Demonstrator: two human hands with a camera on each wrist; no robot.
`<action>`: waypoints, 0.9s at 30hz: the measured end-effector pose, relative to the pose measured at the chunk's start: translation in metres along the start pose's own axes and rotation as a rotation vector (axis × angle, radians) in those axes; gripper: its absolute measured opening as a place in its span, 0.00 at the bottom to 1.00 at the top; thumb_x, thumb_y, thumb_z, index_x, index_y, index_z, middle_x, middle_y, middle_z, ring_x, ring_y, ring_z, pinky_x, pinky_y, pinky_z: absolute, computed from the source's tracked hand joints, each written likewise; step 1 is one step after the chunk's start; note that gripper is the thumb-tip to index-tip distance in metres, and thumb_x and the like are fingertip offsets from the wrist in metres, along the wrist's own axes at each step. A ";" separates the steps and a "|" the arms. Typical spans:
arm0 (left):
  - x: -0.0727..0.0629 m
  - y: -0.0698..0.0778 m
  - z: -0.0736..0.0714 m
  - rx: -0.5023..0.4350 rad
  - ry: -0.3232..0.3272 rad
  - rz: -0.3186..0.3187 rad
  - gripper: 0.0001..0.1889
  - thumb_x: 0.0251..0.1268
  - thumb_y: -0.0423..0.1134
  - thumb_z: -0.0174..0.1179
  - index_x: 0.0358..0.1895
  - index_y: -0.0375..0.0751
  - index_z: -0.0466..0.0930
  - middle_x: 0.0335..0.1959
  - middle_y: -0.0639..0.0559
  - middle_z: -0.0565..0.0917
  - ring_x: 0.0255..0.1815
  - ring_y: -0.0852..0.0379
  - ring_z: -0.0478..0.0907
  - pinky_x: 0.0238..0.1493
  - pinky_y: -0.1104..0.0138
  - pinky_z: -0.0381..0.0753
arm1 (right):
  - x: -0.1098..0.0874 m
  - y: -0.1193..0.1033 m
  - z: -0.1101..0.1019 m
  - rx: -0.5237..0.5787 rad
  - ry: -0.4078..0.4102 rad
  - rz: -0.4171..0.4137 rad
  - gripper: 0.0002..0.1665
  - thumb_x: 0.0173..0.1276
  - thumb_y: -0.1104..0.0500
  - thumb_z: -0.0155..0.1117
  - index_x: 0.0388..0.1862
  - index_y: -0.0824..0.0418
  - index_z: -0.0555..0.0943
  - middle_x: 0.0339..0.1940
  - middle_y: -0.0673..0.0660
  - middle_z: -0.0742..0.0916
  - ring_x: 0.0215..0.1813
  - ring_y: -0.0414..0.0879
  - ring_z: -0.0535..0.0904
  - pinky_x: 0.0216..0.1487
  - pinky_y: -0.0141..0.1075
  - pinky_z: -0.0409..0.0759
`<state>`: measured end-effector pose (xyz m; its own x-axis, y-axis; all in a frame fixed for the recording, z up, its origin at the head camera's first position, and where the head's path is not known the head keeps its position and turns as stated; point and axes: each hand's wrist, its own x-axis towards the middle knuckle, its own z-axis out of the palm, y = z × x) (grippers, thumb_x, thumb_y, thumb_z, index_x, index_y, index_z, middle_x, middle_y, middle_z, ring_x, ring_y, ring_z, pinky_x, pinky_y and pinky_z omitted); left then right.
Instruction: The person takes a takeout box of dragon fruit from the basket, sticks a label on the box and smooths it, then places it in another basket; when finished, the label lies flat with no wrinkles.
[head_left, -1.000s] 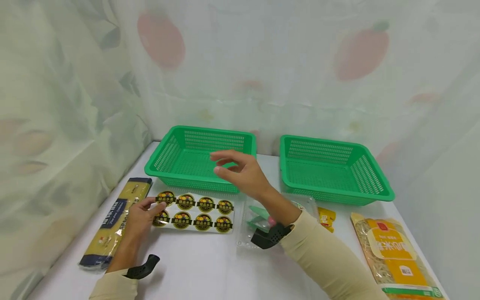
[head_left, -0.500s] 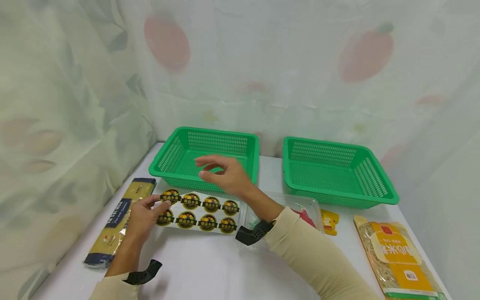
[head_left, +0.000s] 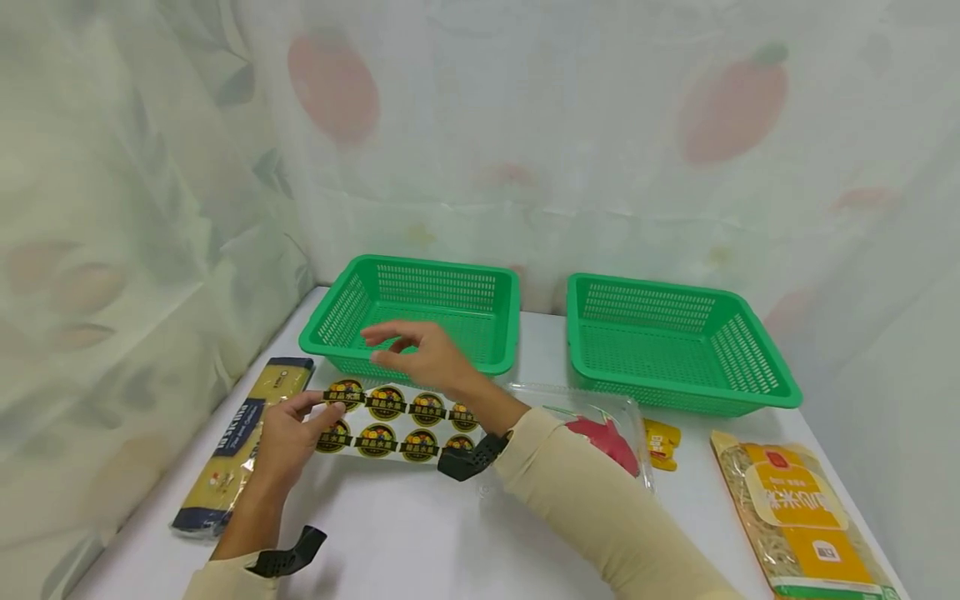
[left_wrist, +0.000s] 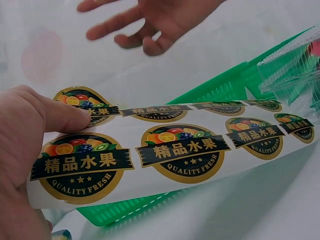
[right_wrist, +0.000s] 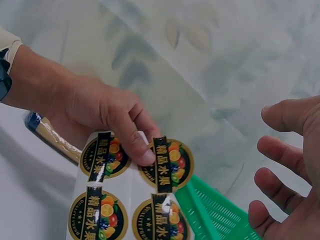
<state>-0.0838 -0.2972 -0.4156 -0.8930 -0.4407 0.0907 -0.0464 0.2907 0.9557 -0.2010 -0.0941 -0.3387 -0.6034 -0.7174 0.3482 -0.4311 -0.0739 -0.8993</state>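
Note:
My left hand (head_left: 288, 437) pinches the left end of a white sheet of round fruit stickers (head_left: 397, 421), thumb on top. The sheet is held up off the table; its black and gold stickers stand in two rows. In the left wrist view, a corner sticker (left_wrist: 82, 100) sticks out past the sheet's edge near the thumb. My right hand (head_left: 420, 354) hovers above the sheet, fingers loosely bent and apart. It holds nothing, as the right wrist view shows with its spread fingers (right_wrist: 282, 155). Behind my right sleeve, a clear plastic box (head_left: 633, 408) with a dragon fruit (head_left: 611, 446) is partly hidden.
Two green baskets stand at the back, a left one (head_left: 420, 367) and a right one (head_left: 686, 396). A spaghetti pack (head_left: 240, 442) lies left of my left hand. To the right are a small yellow packet (head_left: 662, 443) and a rice noodle bag (head_left: 798, 508).
My right hand has moved left and slightly down, toward the left hand. The sticker sheet is lifted and tilted more. The dragon fruit in the box has come into sight behind the sleeve.

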 end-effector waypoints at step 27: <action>-0.008 0.003 -0.001 -0.042 -0.013 0.110 0.13 0.59 0.33 0.68 0.41 0.24 0.81 0.33 0.52 0.83 0.34 0.60 0.78 0.27 0.70 0.80 | 0.011 0.028 0.027 -0.043 -0.142 0.155 0.20 0.67 0.61 0.66 0.58 0.50 0.82 0.42 0.46 0.85 0.40 0.45 0.79 0.32 0.35 0.79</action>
<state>-0.0760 -0.2934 -0.4134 -0.8977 -0.3967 0.1919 0.0706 0.3004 0.9512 -0.2015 -0.1231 -0.3674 -0.5657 -0.8084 0.1627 -0.3705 0.0729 -0.9260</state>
